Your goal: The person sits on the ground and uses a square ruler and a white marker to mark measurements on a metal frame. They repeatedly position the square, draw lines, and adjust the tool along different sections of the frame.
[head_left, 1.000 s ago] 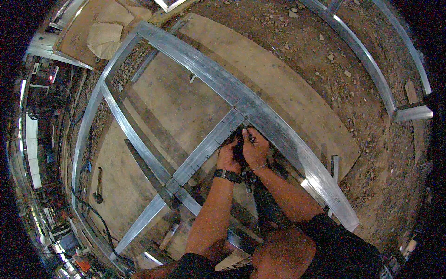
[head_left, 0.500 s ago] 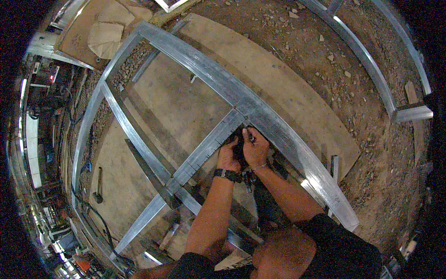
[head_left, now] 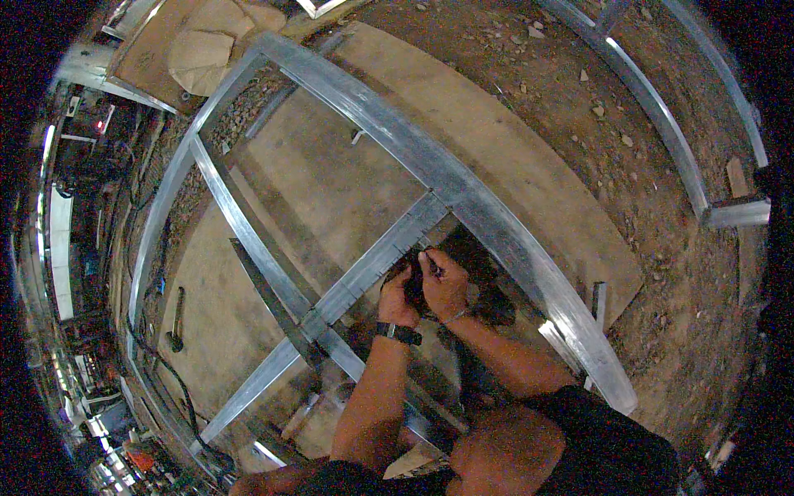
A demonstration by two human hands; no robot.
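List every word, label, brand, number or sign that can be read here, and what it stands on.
None can be read.
Metal crossbar: short dark strokes along it, no legible letters or numbers.
Black wristband: too small and blurred to make out any text.
Clutter at lower left: too small and blurred to tell whether it bears any.

The left hand (head_left: 398,304) and right hand (head_left: 445,286) now lie farther back along the crossbar (head_left: 372,266). The joint (head_left: 440,198) with the long beam (head_left: 506,233), formerly just ahead of the right fingertips, now stands apart from them, ahead and to their right. More of the dark shadow (head_left: 473,255) shows between the right hand and the beam.
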